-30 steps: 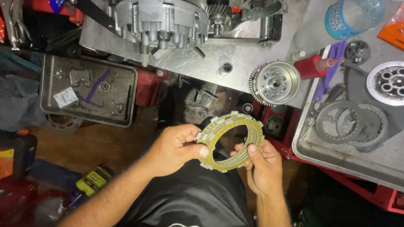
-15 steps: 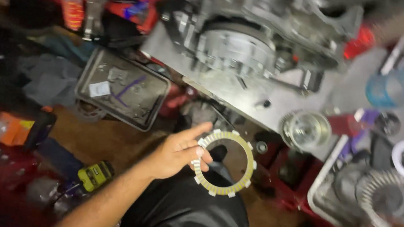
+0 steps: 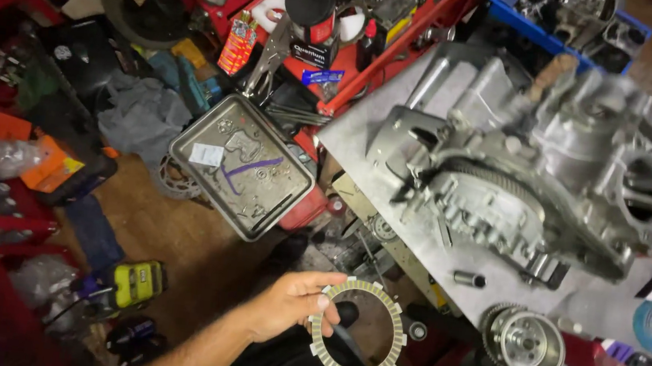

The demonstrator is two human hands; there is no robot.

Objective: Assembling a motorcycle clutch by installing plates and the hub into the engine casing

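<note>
My left hand (image 3: 290,304) holds a toothed, tan friction ring (image 3: 359,331) by its left rim, low in the middle of the head view, above my lap. My right hand is out of sight. A grey engine case (image 3: 537,173) with its round basket of parts rests on a metal bench top (image 3: 363,138) up and to the right of the ring. A round toothed hub (image 3: 524,342) lies on the bench just right of the ring.
A dented metal tray (image 3: 241,164) sits left of the bench. Red shelving with pliers (image 3: 268,62), cans and clutter fills the top. A yellow power tool (image 3: 130,283) lies on the brown floor at lower left. A clear plastic bottle (image 3: 642,321) lies at right.
My right hand let go of the ring and left the view. The view swung left, so the bench and engine now sit at the right. My left hand keeps the ring.
</note>
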